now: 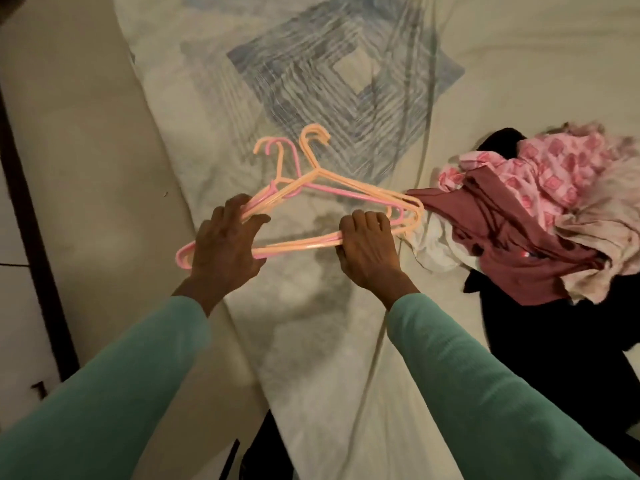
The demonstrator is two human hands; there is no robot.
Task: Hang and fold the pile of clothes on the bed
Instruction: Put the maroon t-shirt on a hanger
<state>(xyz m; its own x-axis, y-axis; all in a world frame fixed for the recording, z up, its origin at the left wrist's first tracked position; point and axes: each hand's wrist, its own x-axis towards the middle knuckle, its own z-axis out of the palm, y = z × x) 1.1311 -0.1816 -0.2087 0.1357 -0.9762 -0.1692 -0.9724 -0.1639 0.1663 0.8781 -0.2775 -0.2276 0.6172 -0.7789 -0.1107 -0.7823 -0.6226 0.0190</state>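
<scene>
A bunch of several pink and peach plastic hangers [325, 181] is held just above the bed. My left hand [227, 245] grips their left shoulder end. My right hand [367, 247] is curled round the bottom bars near the right end. A pile of clothes [540, 216] lies on the bed to the right: a pink patterned garment on top, a maroon one under it, pale cloth and a black garment [540, 344] at the near side. The hangers' right tips reach the maroon garment's edge.
The bed [311, 341] is covered with a pale sheet bearing a blue diamond print [343, 81] farther away. Along the left runs the bed's pale side, then a dark strip and floor [20, 306]. Green sleeves cover both forearms.
</scene>
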